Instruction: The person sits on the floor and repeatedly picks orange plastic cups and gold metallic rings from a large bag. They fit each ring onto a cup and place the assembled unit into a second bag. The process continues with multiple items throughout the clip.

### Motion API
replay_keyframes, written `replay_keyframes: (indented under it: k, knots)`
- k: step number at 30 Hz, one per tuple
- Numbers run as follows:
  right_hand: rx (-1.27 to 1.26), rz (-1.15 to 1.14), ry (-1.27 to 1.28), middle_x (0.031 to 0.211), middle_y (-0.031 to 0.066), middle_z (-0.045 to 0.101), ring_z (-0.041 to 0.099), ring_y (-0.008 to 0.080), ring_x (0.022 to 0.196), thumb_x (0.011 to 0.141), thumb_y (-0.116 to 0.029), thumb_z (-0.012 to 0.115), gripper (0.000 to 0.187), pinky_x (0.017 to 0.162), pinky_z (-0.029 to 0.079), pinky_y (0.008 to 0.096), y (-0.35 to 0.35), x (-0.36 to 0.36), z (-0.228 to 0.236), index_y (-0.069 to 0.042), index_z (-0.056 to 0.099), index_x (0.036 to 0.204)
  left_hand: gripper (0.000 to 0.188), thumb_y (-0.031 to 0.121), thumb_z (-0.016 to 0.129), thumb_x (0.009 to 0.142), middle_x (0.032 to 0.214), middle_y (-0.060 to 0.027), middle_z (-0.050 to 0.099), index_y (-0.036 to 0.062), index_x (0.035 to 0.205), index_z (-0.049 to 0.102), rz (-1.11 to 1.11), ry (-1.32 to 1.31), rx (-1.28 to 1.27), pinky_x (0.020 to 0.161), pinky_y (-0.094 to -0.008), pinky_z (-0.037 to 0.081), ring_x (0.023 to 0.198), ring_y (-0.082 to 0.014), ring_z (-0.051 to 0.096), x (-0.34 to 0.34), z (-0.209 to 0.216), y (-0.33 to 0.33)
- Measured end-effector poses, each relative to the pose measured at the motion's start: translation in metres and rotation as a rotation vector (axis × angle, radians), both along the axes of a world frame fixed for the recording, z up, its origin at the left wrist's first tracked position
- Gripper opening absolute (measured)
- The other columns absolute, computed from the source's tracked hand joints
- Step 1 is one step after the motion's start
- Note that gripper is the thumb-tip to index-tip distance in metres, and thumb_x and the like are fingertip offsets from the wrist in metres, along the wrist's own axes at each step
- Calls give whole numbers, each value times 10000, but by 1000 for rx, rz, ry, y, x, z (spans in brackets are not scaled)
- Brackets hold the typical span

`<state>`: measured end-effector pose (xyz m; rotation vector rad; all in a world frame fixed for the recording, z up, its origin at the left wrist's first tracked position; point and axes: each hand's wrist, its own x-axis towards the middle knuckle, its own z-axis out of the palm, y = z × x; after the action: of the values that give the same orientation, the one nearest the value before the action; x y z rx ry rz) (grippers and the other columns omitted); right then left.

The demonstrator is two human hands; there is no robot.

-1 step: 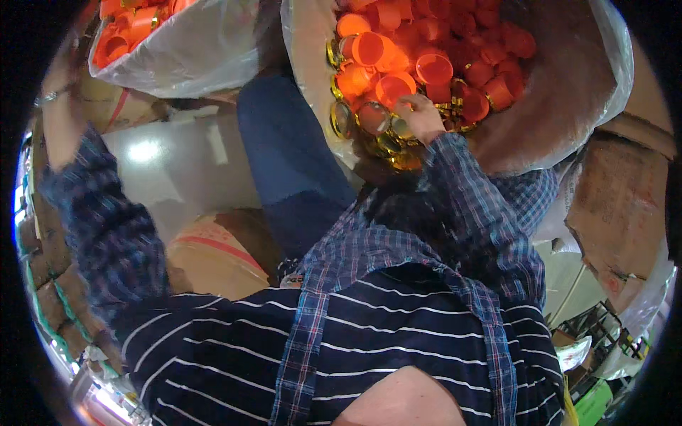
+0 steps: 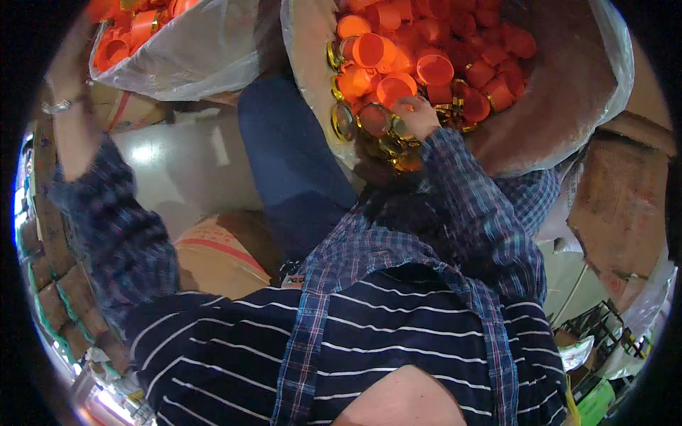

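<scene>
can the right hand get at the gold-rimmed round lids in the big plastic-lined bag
Probably yes: the right hand already rests among the gold-rimmed round lids inside the open clear-plastic-lined bag, with nothing covering them.

A brown cardboard box with a red stripe (image 2: 213, 255) sat near the left, below the knee. Stacked brown cartons (image 2: 42, 284) lined the left edge. A plain brown cardboard box (image 2: 618, 213) stood at the right

Brown cardboard carton (image 2: 213, 259) lying at lower left; stacked cartons (image 2: 50, 284) lining the left edge; torn cardboard (image 2: 618, 206) leaning at right; grey floor (image 2: 177, 163) showing at centre left.
</scene>
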<state>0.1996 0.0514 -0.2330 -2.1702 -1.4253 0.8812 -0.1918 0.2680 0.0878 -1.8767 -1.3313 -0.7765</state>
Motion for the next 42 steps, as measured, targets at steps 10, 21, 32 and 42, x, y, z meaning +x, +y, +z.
replay_keyframes:
  k: [10,21,32,42]
  knots:
    - [2,92,242,1008,181,718,688,292,900,982,-252,542,373,821,526,352,-15,13,63,52,667,1158,395,111,643,789,1310,-133,584,70,1181,663,-999,198,-591,1165,-463,294,1357,-335,431,184,-192,-168]
    - [-52,267,-127,1132,192,652,622,377,1060,799,-216,719,359,896,523,461,-17,-41,-14,-83,683,1130,307,223,634,975,1194,-149,670,-25,1154,656,-719,-1585,-1298,954,-360,490,1135,-246,633,132,-160,-168]
    - [111,46,26,902,197,698,682,377,878,782,-256,747,268,760,539,433,-20,-9,13,-42,666,922,407,291,513,1036,1272,-110,647,-6,1310,560,-658,-2369,-1421,992,-374,501,1137,-230,642,133,-169,-204]
    - [150,519,-687,1300,117,506,452,363,1192,912,-220,578,268,986,415,536,-30,-52,-88,-124,627,1157,381,259,495,1040,1272,-108,648,9,1321,551,-523,-2416,-1371,988,-372,510,1149,-225,639,125,-165,-220]
